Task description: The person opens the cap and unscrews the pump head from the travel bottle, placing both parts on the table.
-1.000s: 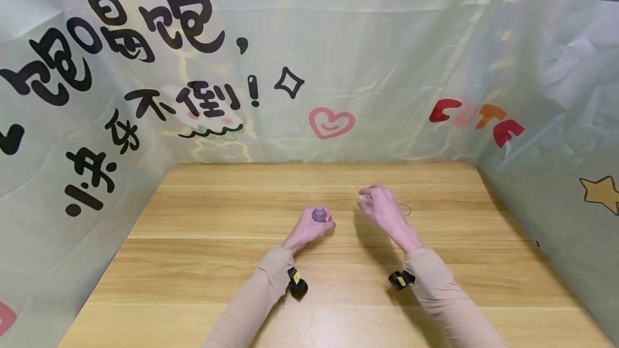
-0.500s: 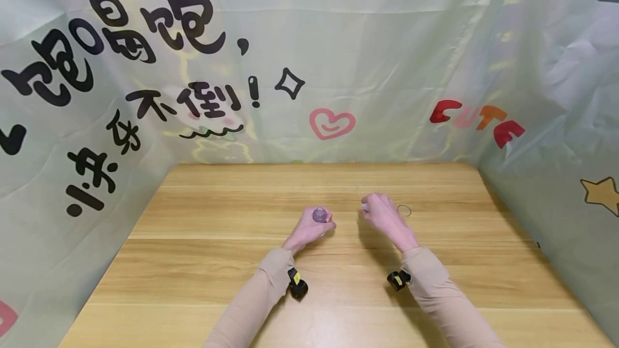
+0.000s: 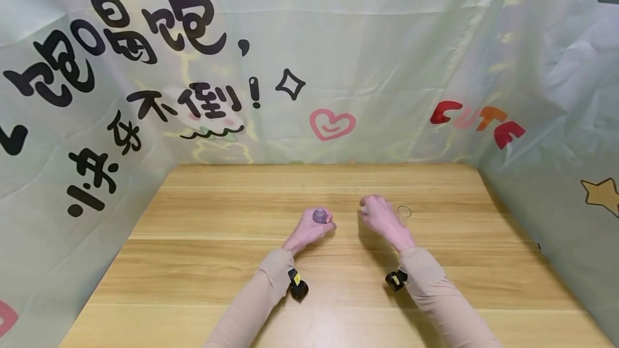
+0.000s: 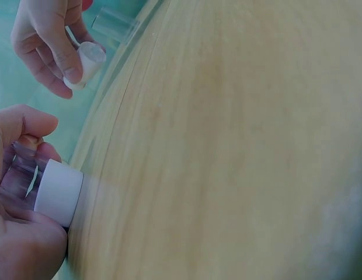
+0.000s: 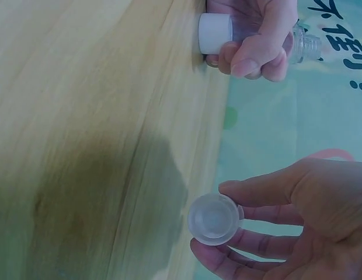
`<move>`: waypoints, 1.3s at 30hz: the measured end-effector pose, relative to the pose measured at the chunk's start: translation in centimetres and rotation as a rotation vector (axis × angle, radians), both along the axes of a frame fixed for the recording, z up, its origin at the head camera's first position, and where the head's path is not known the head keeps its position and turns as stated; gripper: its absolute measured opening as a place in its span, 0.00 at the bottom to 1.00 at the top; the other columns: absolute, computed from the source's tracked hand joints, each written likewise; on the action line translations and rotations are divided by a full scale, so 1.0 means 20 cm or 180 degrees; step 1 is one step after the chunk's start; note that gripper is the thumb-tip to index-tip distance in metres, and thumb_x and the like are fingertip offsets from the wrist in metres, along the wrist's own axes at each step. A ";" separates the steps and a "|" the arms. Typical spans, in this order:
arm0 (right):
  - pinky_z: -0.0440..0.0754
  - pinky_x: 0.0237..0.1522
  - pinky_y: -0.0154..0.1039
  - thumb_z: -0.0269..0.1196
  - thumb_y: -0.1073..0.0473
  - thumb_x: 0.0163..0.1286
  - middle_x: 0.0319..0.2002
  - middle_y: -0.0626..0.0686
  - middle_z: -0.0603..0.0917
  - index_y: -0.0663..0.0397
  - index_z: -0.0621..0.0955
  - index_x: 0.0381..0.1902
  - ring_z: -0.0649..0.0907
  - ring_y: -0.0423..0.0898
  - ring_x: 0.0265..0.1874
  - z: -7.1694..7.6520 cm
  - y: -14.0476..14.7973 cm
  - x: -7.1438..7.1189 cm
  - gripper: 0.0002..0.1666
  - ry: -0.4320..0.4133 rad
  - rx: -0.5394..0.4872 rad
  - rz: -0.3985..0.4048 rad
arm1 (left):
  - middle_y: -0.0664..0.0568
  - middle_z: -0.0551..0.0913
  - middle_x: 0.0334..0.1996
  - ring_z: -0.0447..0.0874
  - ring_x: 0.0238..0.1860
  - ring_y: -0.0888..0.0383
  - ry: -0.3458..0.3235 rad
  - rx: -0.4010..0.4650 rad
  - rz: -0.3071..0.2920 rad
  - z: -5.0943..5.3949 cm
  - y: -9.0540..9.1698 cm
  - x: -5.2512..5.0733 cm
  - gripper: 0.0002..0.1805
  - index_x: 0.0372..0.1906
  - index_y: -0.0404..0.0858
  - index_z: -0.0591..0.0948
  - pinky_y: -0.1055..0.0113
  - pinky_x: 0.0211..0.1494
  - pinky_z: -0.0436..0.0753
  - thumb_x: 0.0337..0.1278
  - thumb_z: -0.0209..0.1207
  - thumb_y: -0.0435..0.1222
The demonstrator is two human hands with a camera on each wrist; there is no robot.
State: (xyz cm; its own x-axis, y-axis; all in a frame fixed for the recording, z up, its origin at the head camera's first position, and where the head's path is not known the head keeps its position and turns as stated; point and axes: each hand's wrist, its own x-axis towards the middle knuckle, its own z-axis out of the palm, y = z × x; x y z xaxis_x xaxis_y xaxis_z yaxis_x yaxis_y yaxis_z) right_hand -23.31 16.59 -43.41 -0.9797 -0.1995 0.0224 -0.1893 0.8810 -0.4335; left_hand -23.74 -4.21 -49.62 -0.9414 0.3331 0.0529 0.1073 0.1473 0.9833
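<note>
My left hand [image 3: 309, 226] grips a small clear bottle [image 3: 319, 215] upright, fingers wrapped round its body. The threaded neck [image 5: 307, 46] shows bare above the fist in the right wrist view. At the bottle's lower end a white collar [image 4: 59, 192] stands at the tabletop. To the right and a little farther back, my right hand [image 3: 381, 217] pinches a small white cap [image 5: 215, 219] between thumb and fingers, clear of the table. In the left wrist view the cap tilts, one round end angled toward the table. The two hands are apart.
Just right of my right hand, a clear cylinder [image 4: 115, 24] stands on the wooden table [image 3: 217, 278]; from above only its thin round rim shows. A printed cloth backdrop [image 3: 387, 58] rises along the table's back and both sides.
My right hand has moved slightly down and turned, still pinching the cap, and the clear cylinder's rim is now more exposed. The left hand and bottle have stayed in place.
</note>
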 end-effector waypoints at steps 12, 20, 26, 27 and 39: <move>0.86 0.45 0.53 0.63 0.71 0.60 0.44 0.68 0.85 0.70 0.83 0.43 0.85 0.60 0.40 -0.02 0.00 -0.01 0.13 0.0115 0.0081 0.0071 | 0.61 0.77 0.23 0.72 0.25 0.65 0.0018 -0.0028 -0.0007 -0.01 0.00 -0.01 0.11 0.26 0.45 0.76 0.75 0.34 0.74 0.47 0.64 0.26; 0.85 0.49 0.55 0.62 0.71 0.59 0.46 0.68 0.84 0.69 0.83 0.44 0.85 0.62 0.43 -0.03 0.00 -0.02 0.14 0.0059 0.0101 0.0032 | 0.61 0.75 0.22 0.71 0.24 0.65 0.0052 0.0049 -0.0020 -0.01 0.00 0.00 0.10 0.26 0.42 0.76 0.76 0.31 0.72 0.48 0.63 0.26; 0.85 0.49 0.55 0.62 0.70 0.58 0.47 0.68 0.85 0.69 0.83 0.45 0.85 0.62 0.44 -0.04 0.00 -0.02 0.15 0.0042 0.0141 0.0044 | 0.61 0.75 0.22 0.71 0.24 0.65 0.0063 0.0043 -0.0022 -0.01 0.00 -0.01 0.10 0.26 0.42 0.75 0.75 0.32 0.72 0.48 0.64 0.25; 0.85 0.49 0.55 0.62 0.70 0.59 0.47 0.68 0.85 0.69 0.83 0.45 0.85 0.62 0.44 -0.04 0.00 -0.02 0.15 0.0039 0.0144 0.0045 | 0.61 0.75 0.22 0.71 0.24 0.65 0.0059 0.0048 -0.0023 -0.01 0.00 0.00 0.10 0.26 0.42 0.75 0.75 0.31 0.72 0.47 0.64 0.25; 0.85 0.41 0.49 0.62 0.67 0.63 0.55 0.70 0.82 0.70 0.79 0.55 0.85 0.59 0.41 -0.03 0.00 -0.01 0.22 -0.0160 0.0013 0.0007 | 0.61 0.76 0.21 0.71 0.23 0.66 0.0037 0.0042 -0.0030 -0.01 0.00 0.00 0.10 0.26 0.42 0.75 0.76 0.30 0.72 0.47 0.64 0.25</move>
State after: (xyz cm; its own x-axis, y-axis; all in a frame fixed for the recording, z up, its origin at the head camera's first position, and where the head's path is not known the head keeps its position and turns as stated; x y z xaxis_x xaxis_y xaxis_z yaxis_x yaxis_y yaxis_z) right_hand -23.50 16.66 -43.97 -0.9791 -0.2016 -0.0278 -0.1692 0.8824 -0.4390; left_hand -23.82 -4.30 -49.81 -0.9375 0.3412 0.0682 0.1200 0.1333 0.9838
